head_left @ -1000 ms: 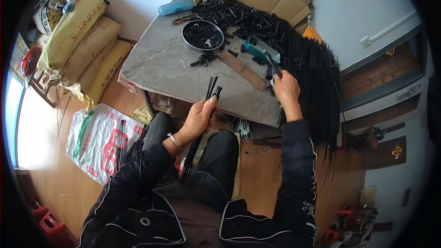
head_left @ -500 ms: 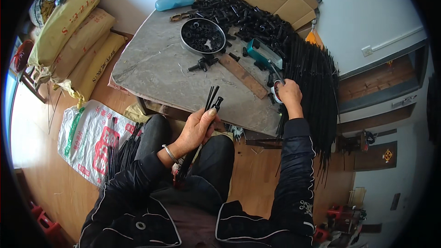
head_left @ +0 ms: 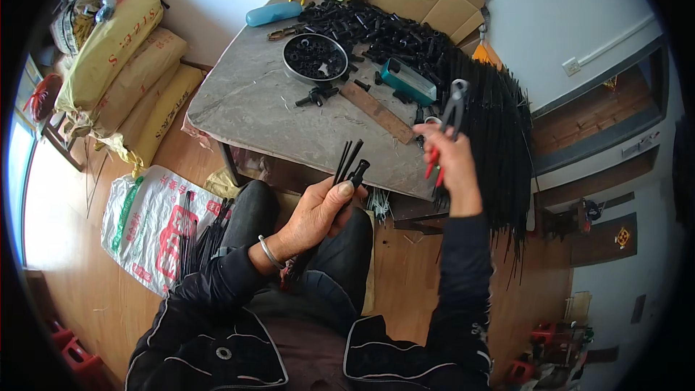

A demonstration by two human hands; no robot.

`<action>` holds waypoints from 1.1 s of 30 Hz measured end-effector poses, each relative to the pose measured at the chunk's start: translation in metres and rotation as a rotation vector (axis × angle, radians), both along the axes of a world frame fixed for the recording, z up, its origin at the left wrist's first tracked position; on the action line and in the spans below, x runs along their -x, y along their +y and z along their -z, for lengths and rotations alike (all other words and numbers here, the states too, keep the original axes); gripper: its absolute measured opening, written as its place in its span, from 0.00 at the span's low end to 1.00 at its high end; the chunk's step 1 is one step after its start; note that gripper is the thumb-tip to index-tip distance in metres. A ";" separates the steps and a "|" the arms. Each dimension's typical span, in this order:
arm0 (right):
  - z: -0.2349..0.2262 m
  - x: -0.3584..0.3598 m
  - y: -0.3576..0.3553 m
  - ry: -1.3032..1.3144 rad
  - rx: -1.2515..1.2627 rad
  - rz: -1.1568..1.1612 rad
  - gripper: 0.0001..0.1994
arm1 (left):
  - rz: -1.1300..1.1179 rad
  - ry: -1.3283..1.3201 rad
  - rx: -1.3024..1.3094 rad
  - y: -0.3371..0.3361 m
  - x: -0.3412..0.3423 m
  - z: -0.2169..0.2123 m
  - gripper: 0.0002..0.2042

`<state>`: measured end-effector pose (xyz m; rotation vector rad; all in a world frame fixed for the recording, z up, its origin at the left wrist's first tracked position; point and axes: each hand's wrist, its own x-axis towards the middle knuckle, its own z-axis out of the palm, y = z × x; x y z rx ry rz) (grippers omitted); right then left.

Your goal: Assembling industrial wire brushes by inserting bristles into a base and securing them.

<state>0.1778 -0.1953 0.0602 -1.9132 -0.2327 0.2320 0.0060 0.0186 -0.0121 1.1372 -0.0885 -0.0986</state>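
My left hand (head_left: pixel 315 213), with a bracelet at the wrist, is closed around several thin black rods (head_left: pixel 345 161) over my lap. A black tubular fitting (head_left: pixel 360 171) sticks up beside the rods, under my thumb. Past the table's front right edge, my right hand (head_left: pixel 455 159) grips end-cutting pincers (head_left: pixel 455 110) with red handles, their grey jaws pointing up and away. Just beyond those fingers stands a small white cup (head_left: pixel 433 121), partly hidden. A rusty flat bar (head_left: pixel 376 111) lies on the table to the left of it.
On the grey table (head_left: pixel 250 94) stand a round tin (head_left: pixel 284 65) of small black parts and a teal box (head_left: pixel 409 85). Black fittings (head_left: pixel 376 25) are heaped behind, and long black rods (head_left: pixel 492 123) overhang the right side. A white sack (head_left: pixel 148 224) with rods lies on the floor, left.
My right hand has lifted the pincers from beside the white cup and teal box, turning their jaws upward. My left hand keeps its hold on the rods and fitting. The view has shifted slightly.
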 end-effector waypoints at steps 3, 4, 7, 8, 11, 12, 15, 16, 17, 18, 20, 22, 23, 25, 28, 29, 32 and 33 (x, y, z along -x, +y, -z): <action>0.022 0.067 0.038 -0.047 -0.123 -0.091 0.09 | -0.066 0.011 -0.041 0.000 0.004 0.000 0.26; 0.034 0.088 0.050 -0.045 -0.255 -0.128 0.09 | -0.072 0.013 -0.053 0.000 0.006 0.001 0.26; 0.061 0.123 0.068 -0.181 -0.327 -0.076 0.05 | -0.041 -0.018 -0.052 -0.005 0.013 -0.001 0.27; 0.065 0.127 0.072 -0.244 -0.317 -0.019 0.06 | -0.067 -0.010 -0.074 -0.006 0.015 -0.002 0.27; 0.058 0.151 0.082 -0.058 -0.439 0.117 0.08 | -0.108 -0.002 -0.098 -0.006 0.021 -0.003 0.26; 0.067 0.153 0.083 -0.053 -0.467 0.118 0.12 | -0.119 0.000 -0.092 -0.005 0.022 -0.004 0.26; 0.075 0.159 0.084 -0.091 -0.434 0.174 0.11 | -0.141 -0.014 -0.130 -0.007 0.026 -0.009 0.26; 0.075 0.159 0.083 -0.091 -0.436 0.174 0.11 | -0.142 -0.015 -0.131 -0.008 0.026 -0.007 0.26; 0.075 0.157 0.082 0.045 -0.554 0.168 0.11 | -0.143 -0.039 -0.129 -0.009 0.025 -0.001 0.26; 0.075 0.156 0.081 0.181 -0.670 0.162 0.11 | -0.144 -0.064 -0.126 -0.010 0.025 0.001 0.27; 0.071 0.156 0.081 0.212 -0.719 0.148 0.11 | -0.143 -0.061 -0.139 -0.009 0.026 0.002 0.27; 0.070 0.156 0.080 0.242 -0.766 0.135 0.11 | -0.143 -0.058 -0.151 -0.010 0.026 0.003 0.27; 0.070 0.155 0.079 0.268 -0.824 0.115 0.12 | -0.142 -0.060 -0.137 -0.011 0.025 0.006 0.27; 0.070 0.153 0.078 0.297 -0.883 0.092 0.13 | -0.144 -0.060 -0.126 -0.011 0.025 0.004 0.27; 0.070 0.152 0.073 0.214 -0.877 0.027 0.12 | -0.141 -0.061 -0.166 -0.011 0.028 -0.003 0.28; 0.069 0.153 0.072 0.215 -0.878 0.026 0.12 | -0.146 -0.059 -0.155 -0.012 0.029 -0.003 0.29; 0.068 0.156 0.070 0.060 -0.665 0.127 0.12 | -0.134 -0.049 -0.141 -0.011 0.031 -0.004 0.29; 0.069 0.154 0.068 0.025 -0.627 0.105 0.11 | -0.116 -0.047 -0.139 -0.010 0.031 -0.004 0.28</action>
